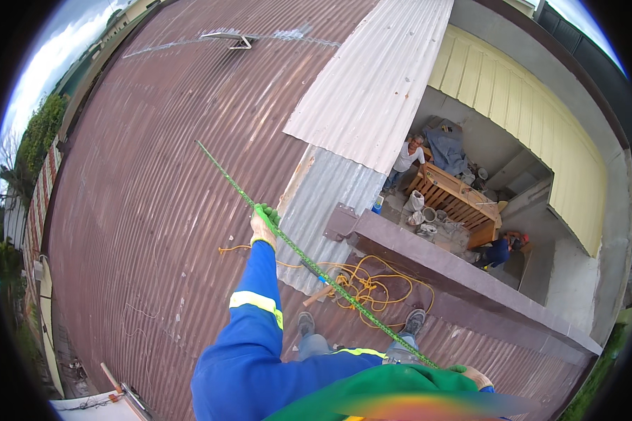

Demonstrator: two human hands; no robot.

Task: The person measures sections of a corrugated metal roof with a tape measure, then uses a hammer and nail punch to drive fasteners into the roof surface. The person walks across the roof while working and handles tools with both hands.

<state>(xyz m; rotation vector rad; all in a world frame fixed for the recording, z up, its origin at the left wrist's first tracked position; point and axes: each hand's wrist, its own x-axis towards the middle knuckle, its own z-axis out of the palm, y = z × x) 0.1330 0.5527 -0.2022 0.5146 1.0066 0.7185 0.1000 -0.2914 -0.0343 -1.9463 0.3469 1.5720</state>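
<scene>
I stand on a rusty corrugated metal roof (154, 210). My left hand (263, 224), in a green and tan glove, is stretched forward and grips a long thin green rod (316, 266) near its middle. The rod runs diagonally from upper left down to my right hand (474, 375), gloved too, which holds its lower end at the bottom edge. My blue sleeves have yellow reflective bands. My shoes (305, 323) rest on the roof below the rod.
A tangled yellow rope (365, 284) and a hammer (317, 281) lie by my feet. A brown parapet (456, 270) borders a drop to a yard. Down there a person (406, 160) stands near a wooden crate (456, 200); another person (498, 249) crouches.
</scene>
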